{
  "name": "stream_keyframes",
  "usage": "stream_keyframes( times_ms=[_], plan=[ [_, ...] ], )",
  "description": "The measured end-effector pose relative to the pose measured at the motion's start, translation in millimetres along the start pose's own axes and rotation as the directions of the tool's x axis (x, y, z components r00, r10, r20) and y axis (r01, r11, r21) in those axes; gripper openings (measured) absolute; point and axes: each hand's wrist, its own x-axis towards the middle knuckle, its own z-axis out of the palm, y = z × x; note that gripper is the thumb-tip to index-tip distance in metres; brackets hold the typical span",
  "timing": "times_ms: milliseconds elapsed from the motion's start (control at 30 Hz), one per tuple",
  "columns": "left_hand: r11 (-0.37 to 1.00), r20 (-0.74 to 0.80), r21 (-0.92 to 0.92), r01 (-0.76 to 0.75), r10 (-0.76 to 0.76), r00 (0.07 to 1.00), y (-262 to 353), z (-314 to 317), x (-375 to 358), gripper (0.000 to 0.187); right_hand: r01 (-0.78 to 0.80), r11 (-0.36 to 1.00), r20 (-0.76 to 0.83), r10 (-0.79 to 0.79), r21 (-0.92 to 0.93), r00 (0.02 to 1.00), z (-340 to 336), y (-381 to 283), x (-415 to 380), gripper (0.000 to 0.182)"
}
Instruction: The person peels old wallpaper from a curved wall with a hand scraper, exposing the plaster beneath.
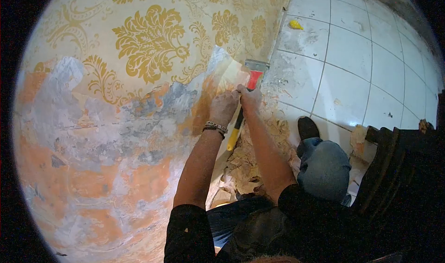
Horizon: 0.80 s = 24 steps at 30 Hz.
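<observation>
- Far left: your wall's stripped area (143,179) shows orange and grey patches; gold-patterned wallpaper (150,43) remains above it.
- Your left grip (223,107), a bracelet (217,127) at its wrist, is curled at the lower end of a pale paper strip (227,73); you cannot tell whether it pinches the paper.
- Just beside it, your right grip (251,100) is closed around the scraper (254,79), blade near the wall's edge, yellow handle end pointing back toward you.
- Below your right forearm: crumpled scraps (269,142).
- Right: white tiled floor (345,91), with a small yellow object (295,25) on it.
</observation>
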Motion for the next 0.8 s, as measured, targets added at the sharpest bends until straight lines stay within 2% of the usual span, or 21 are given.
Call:
stream_keyframes(
  times_ms=[33, 167, 233, 367, 433, 567, 633, 733, 800],
  plan=[
    [1.0, -0.001, -0.014, 0.005, -0.005, 1.0, 1.1, -0.1, -2.4, 0.011, -0.066, 0.997, -0.03, 0.068, 0.049, 0.997, 1.3, 6.7, -2.7, 0.025],
    [0.997, 0.004, -0.072, -0.03, 0.03, 1.0, 0.2, 12.0, -2.8, 0.011, -0.101, 0.98, -0.073, 0.115, 0.17, 0.991, -2.2, 14.5, -16.6, 0.022],
    [0.997, 0.084, -0.072, -0.034, 0.04, 0.996, 2.5, 11.0, -4.5, 0.012, -0.211, 0.922, 0.011, 0.219, 0.324, 0.976, -6.3, 19.4, -17.9, 0.022],
    [0.996, 0.157, -0.06, -0.071, 0.079, 0.984, 8.0, 9.7, -5.6, 0.015, -0.278, 0.915, 0.035, 0.281, 0.293, 0.959, -19.1, 21.9, -27.7, 0.029],
    [0.999, 0.223, -0.019, -0.027, 0.031, 0.974, 11.0, 10.6, -5.4, 0.017, -0.358, 0.891, 0.096, 0.345, 0.281, 0.934, -22.1, 22.1, -29.9, 0.029],
    [0.996, 0.225, -0.013, -0.091, 0.092, 0.97, 5.8, 20.8, -7.6, 0.017, -0.334, 0.914, 0.047, 0.332, 0.23, 0.942, -18.3, 36.3, -30.7, 0.028],
    [0.994, 0.227, -0.052, -0.1, 0.11, 0.968, 10.4, 6.8, -10.0, 0.017, -0.216, 0.942, -0.03, 0.231, 0.258, 0.972, -16.0, 47.9, -30.9, 0.03],
    [0.992, 0.213, -0.033, -0.123, 0.127, 0.969, 10.6, 20.7, -10.8, 0.017, -0.286, 0.935, 0.034, 0.285, 0.209, 0.958, -26.1, 47.9, -36.2, 0.034],
    [0.992, 0.204, -0.043, -0.118, 0.124, 0.971, 11.9, 28.3, -14.6, 0.016, -0.273, 0.945, 0.015, 0.275, 0.18, 0.961, -27.2, 48.1, -43.5, 0.036]
  ],
)
